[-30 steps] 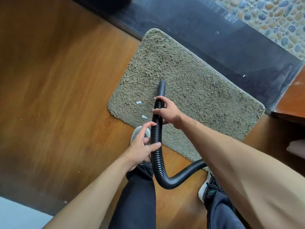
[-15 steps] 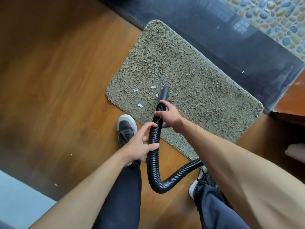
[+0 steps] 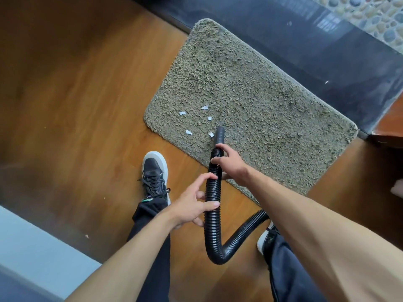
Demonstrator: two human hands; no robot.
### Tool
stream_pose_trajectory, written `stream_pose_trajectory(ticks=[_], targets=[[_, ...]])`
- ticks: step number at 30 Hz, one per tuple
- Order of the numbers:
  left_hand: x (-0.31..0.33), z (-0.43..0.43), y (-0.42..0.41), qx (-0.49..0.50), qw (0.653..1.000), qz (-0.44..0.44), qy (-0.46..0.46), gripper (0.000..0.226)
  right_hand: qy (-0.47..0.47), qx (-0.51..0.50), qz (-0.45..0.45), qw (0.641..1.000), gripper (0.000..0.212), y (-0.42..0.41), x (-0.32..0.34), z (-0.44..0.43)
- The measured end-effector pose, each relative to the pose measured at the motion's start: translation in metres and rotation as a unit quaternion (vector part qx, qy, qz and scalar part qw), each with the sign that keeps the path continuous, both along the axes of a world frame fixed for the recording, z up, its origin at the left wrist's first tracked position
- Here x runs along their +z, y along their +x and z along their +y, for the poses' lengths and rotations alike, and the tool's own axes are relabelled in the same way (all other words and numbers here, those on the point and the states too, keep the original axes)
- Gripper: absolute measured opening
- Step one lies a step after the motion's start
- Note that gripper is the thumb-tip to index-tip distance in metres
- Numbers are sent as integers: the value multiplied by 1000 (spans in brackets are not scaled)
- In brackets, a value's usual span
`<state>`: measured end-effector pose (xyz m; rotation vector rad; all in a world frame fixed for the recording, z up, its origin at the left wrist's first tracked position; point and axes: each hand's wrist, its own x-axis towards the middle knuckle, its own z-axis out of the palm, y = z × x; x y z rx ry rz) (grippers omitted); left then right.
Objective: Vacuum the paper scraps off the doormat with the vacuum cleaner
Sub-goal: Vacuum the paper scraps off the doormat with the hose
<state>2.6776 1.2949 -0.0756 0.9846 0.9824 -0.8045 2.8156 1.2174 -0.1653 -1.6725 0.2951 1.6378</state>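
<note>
Shaggy doormat (image 3: 250, 101), ribbed plastic hose (image 3: 212, 214)

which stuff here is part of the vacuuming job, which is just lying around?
Job:
- hose, nozzle
- doormat
- five paper scraps on the doormat
- left hand, right hand, both on the hose

Lying about:
- floor scrap on the wood
- white fleck on the dark threshold

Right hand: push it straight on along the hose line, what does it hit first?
The right hand grips the vacuum hose and points up-frame. First in line is the doormat pile beyond the nozzle tip. The nearest paper scrap lies just left of it; depth is unclear.
</note>
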Motion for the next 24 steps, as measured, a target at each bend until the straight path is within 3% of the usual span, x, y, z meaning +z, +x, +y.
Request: stream_pose_trajectory(ticks=[24], targets=[[-9, 30, -28, 60, 998, -20, 9, 56, -3, 6, -38, 999, 56, -24, -4, 44]])
